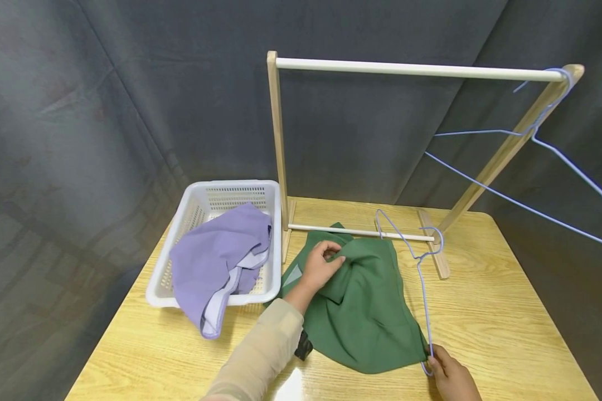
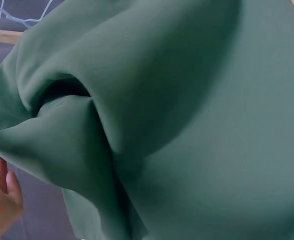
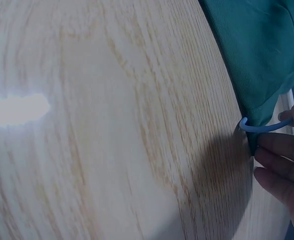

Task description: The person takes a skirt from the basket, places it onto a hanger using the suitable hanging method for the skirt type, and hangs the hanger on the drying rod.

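A green cloth [image 1: 376, 312] lies rumpled on the table, part of it raised in folds. My left hand [image 1: 323, 267] is at its upper middle, thumb and forefinger pinching a fold. In the left wrist view, the other fingers of the left hand [image 2: 2, 192] sit below the raised edge of the green cloth [image 2: 197, 150]. Near the front right, my right hand [image 1: 451, 373] pinches the end of a blue wire clothes hanger [image 1: 423, 295] at the cloth's corner. The right wrist view shows the hanger's bent end [image 3: 267, 128] crossing that corner beside the right fingers [image 3: 282, 150].
A white plastic basket [image 1: 163, 278] on the left holds a purple cloth [image 1: 210, 239] that hangs over its front rim. Behind the green cloth stands a wooden rack with a white rail [image 1: 406, 68]. Another blue hanger [image 1: 552, 146] hangs at the rail's right end.
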The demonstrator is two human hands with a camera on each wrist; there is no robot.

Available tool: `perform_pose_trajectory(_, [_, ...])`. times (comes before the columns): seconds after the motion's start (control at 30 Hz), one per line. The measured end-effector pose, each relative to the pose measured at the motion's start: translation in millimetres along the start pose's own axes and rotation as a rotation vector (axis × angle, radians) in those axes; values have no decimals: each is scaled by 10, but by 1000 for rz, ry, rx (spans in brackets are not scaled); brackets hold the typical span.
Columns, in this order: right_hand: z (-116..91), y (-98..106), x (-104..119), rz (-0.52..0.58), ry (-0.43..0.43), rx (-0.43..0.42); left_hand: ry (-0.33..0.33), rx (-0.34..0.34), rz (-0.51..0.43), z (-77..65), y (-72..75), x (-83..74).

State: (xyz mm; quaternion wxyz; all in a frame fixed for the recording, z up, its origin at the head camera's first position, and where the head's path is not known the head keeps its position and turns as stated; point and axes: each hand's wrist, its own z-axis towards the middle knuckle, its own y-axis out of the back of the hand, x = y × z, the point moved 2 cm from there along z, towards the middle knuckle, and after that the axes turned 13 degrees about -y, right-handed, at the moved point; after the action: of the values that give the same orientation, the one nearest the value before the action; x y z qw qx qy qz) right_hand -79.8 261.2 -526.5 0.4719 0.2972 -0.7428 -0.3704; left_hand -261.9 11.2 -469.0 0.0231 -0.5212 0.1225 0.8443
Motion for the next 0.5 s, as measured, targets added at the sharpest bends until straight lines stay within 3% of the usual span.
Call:
perform_pose_trajectory(0.13, [3, -7, -13, -15, 16, -2, -38, -36, -41, 6, 58, -208])
perform_pose_trajectory(0.23, [-1, -18, -26, -16, 37, -24, -17, -24, -53, 30, 79, -330])
perform_pose_trajectory(0.33, [-2, -26, -35, -9, 52, -37, 23, 4, -101, 78, 63, -335])
perform_pose_trajectory(0.5, [0, -33, -31, -2, 54, -28, 76, 54, -158, 193, -23, -168])
